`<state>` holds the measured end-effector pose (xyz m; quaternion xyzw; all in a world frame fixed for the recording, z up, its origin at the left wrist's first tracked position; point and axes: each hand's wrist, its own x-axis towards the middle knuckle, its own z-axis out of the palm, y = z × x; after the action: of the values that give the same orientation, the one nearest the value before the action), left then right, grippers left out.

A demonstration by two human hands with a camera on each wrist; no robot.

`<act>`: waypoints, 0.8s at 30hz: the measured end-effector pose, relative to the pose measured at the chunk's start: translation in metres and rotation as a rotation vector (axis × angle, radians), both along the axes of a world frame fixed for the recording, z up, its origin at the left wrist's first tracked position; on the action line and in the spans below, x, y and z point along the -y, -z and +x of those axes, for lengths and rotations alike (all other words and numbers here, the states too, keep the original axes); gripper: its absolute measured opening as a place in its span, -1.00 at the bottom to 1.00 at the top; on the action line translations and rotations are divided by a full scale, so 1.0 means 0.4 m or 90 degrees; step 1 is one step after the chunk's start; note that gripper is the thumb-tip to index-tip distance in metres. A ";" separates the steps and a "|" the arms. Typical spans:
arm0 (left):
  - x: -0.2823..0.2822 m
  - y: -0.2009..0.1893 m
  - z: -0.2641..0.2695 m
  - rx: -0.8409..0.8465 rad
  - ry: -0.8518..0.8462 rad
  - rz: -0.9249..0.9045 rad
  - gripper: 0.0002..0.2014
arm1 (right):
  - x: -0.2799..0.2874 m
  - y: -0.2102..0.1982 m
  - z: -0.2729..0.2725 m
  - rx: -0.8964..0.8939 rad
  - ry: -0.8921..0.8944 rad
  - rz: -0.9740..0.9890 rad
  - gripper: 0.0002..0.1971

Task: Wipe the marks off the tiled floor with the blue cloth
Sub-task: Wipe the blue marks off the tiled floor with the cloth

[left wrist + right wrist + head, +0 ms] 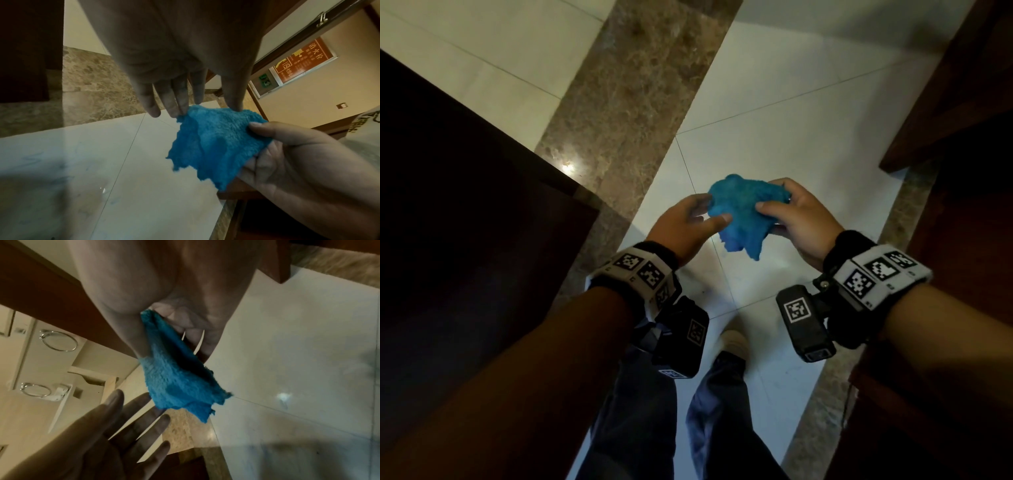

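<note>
A crumpled blue cloth [744, 216] hangs in the air above the white tiled floor [801, 113]. My right hand [774, 197] pinches its right side between thumb and fingers. My left hand [710, 210] is at its left edge with straight fingers, the fingertips touching the fabric. In the left wrist view the left hand [205, 108] touches the top edge of the cloth [213, 146] while the right hand [260, 132] holds its side. Faint blue scribble marks [33, 160] show on the tile below. The right wrist view shows the cloth [176, 382] hanging from the right hand's pinch.
A dark wooden panel [465, 212] stands at the left and a wooden frame [962, 102] at the right. A brown marble strip [626, 102] crosses the floor. My legs and a light shoe [734, 341] are below the hands.
</note>
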<state>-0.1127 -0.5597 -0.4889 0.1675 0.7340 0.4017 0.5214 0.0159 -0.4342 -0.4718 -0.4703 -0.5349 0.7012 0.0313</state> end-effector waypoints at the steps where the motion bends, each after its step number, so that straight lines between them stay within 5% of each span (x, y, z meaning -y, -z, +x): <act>1: -0.003 -0.004 0.004 0.023 0.005 0.000 -0.19 | 0.004 -0.004 -0.001 -0.014 0.005 -0.016 -0.82; 4: -0.011 -0.014 0.011 0.080 0.020 0.015 -0.04 | 0.016 -0.016 -0.005 -0.047 0.016 -0.070 -0.74; 7: -0.017 -0.019 0.015 0.097 0.004 0.009 -0.29 | 0.026 -0.026 -0.010 -0.068 0.032 -0.133 -0.67; 11: -0.012 -0.026 0.013 0.116 0.000 0.017 -0.34 | 0.030 -0.032 -0.013 -0.088 0.047 -0.185 -0.56; 18: -0.005 -0.033 0.018 -0.050 0.104 -0.004 -0.90 | -0.005 -0.043 0.010 0.033 -0.268 0.187 -0.26; 21: -0.008 -0.038 0.021 -0.033 0.127 -0.009 -0.88 | -0.013 -0.047 0.008 -0.009 -0.386 0.168 -0.44; 24: 0.000 -0.030 0.021 -0.065 0.104 -0.006 -0.75 | -0.014 -0.029 0.006 0.028 -0.368 0.238 -0.71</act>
<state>-0.1042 -0.5595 -0.4771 0.2442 0.7455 0.3453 0.5151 0.0182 -0.4284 -0.4604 -0.3003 -0.7658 0.5607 -0.0950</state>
